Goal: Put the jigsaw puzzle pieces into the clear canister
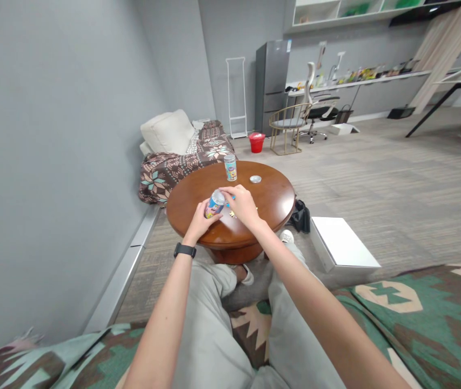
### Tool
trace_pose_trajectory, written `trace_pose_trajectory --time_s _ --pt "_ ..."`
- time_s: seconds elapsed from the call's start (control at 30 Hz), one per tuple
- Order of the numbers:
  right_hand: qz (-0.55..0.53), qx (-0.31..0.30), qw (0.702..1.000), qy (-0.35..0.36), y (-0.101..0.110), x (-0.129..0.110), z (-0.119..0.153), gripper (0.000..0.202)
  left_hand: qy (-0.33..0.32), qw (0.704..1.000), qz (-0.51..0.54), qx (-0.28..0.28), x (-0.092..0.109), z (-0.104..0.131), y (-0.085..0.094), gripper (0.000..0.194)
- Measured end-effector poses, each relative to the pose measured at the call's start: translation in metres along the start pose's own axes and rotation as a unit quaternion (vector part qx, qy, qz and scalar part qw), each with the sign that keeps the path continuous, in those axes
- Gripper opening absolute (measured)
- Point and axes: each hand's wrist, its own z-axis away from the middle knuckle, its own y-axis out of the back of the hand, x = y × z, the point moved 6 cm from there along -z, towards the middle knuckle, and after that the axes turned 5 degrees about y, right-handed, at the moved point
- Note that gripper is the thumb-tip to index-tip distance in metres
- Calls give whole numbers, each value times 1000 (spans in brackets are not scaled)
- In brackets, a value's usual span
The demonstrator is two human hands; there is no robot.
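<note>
Head: tilted can (215, 205) in left fingers (202, 205), right fingers (229, 190) at rim, hold unclear; upright can (231, 168), lid (255, 179) beyond.

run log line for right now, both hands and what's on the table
left hand: grips printed can | right hand: at can's rim | round wooden table: second can, round lid, small pieces

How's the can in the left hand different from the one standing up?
The held can leans in the left hand, while the standing can is upright on the table. The held can looks deeper blue with pink; the standing can looks light blue-green. Both are round, with silvery tops.
</note>
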Motion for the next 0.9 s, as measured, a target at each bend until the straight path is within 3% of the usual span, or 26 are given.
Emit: trace_pose_trajectory --time_s 0.1,0.23,0.33,0.67,0.9 --pt "26 -9 998 -53 18 22 9 30 9 1000 23 -9 -2 0 -1 64" --pt "171 -160 951 -204 24 64 38 29 23 998 45 -24 -2 1 -2 61" --pt "221 -211 929 -208 18 78 52 36 31 998 47 -27 1 1 -1 61" --pt "144 -153 968 -135 -14 88 38 12 33 998 55 -24 3 3 -1 62" --pt "119 -100 983 -99 -19 88 44 24 40 998 51 -21 6 5 0 61"
